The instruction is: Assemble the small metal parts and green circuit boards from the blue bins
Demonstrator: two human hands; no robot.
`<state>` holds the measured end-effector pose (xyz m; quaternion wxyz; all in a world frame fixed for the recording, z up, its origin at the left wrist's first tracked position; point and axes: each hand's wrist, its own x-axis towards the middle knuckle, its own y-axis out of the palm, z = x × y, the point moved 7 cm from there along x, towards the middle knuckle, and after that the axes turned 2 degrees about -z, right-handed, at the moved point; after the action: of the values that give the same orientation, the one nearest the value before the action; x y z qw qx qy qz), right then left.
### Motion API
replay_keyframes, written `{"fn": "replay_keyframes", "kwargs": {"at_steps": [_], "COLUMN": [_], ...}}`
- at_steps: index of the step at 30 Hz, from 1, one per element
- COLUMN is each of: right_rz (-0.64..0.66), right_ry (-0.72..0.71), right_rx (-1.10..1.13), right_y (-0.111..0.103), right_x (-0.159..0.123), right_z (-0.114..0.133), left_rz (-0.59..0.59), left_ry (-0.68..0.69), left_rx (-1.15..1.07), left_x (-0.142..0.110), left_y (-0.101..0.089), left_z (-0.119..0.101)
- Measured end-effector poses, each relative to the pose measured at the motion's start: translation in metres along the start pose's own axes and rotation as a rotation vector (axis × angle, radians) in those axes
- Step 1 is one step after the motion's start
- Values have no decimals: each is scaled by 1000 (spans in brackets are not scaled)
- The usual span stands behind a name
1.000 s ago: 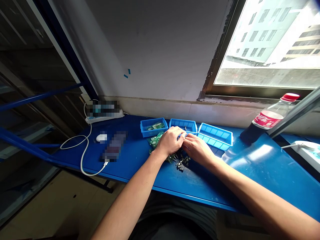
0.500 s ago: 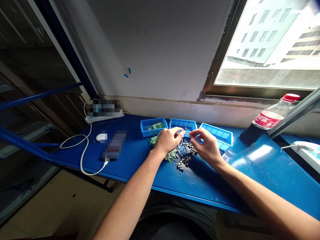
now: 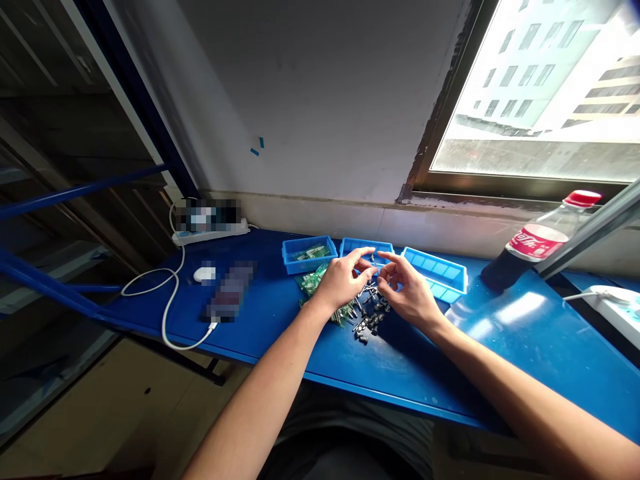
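Observation:
My left hand [image 3: 343, 279] and my right hand [image 3: 404, 287] are nearly touching at the fingertips, above a pile of small metal parts [image 3: 369, 320]. Both index fingers are raised, while the thumbs and other fingers curl inward. Whatever sits between the curled fingers is too small to make out. The loose parts look like short dark cylinders and thin pins. Beside the pile, partly under my left wrist, lies a green-tinted clear plastic bag [image 3: 311, 281] with more thin metal pieces. Just behind the hands stands the middle blue bin [image 3: 350, 245], with a small dark piece in it.
A left blue bin [image 3: 309, 265] holds green-tinted packets; a right blue bin [image 3: 445, 280] stands opposite. A cola bottle [image 3: 537, 240] is at the back right, near a slanted metal bar. At left are a blurred phone-like object [image 3: 231, 293], a white cable [image 3: 165, 320] and a power strip [image 3: 213, 232].
Both hands have moved slightly closer together. Their index fingers have lifted and straightened, and the thin piece seen between the fingertips is no longer clearly visible. Bins and pile stay put.

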<state>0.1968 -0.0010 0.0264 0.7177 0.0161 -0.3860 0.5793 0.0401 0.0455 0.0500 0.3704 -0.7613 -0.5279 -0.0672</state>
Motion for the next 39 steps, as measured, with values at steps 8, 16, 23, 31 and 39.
{"fn": "replay_keyframes", "kwargs": {"at_steps": [8, 16, 23, 31, 39], "right_rz": [-64, 48, -9, 33, -20], "right_ry": [43, -76, 27, 4, 122], "right_rx": [-41, -38, 18, 58, 61], "right_y": [-8, 3, -2, 0, -6], "right_x": [-3, -1, 0, -1, 0], "right_z": [-2, 1, -1, -1, -8], "left_rz": [126, 41, 85, 103, -46], "left_ry": [-73, -27, 8, 55, -2], "left_rx": [-34, -75, 12, -7, -122], "left_x": [-5, -2, -4, -4, 1], "left_y": [8, 6, 9, 12, -1], "left_z": [-2, 5, 7, 5, 5]}}
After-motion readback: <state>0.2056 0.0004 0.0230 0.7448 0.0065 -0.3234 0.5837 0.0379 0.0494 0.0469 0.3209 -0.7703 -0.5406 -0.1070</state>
